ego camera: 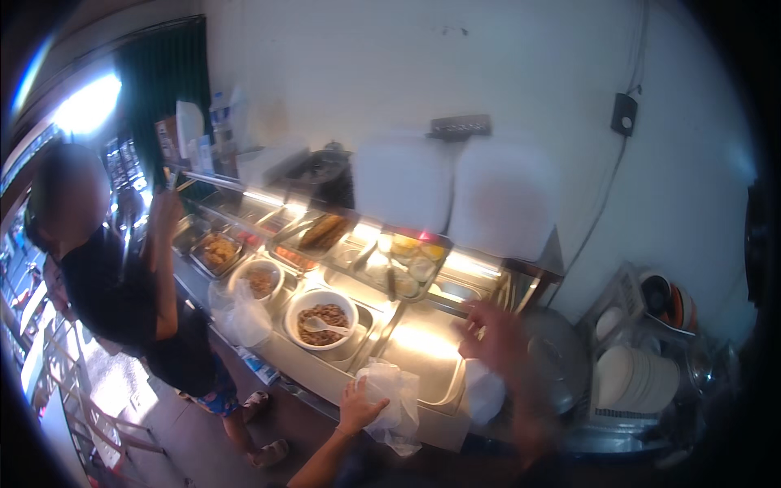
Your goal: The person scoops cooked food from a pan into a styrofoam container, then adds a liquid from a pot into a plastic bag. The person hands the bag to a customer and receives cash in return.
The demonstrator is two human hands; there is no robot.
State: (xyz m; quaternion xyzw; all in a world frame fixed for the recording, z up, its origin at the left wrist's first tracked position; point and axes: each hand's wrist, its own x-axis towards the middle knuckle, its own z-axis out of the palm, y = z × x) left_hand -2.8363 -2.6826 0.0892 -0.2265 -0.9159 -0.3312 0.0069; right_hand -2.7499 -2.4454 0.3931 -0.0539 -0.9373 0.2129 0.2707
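Observation:
My left hand [360,407] lies with spread fingers against a clear plastic bag [396,405] at the counter's front edge; whether it grips the bag is unclear. Blurred, my right hand [488,335] is raised over the right end of the steel food counter [427,360]; its fingers are curled, and I cannot tell if they hold anything. To the left, a white bowl [291,335] of dark chopped food has a white spoon [329,327] in it. Another white bowl [279,287] holds brownish food. Beyond them, a steel tray [427,287] holds pale and yellow food.
A person in dark clothes [110,280] stands at the counter's left end, a hand raised. More plastic bags [241,317] hang at the front edge. Two white foam boxes [403,183] stand at the back. On the right are a dish rack [628,418] with white plates [634,378] and a round grey lid [558,360].

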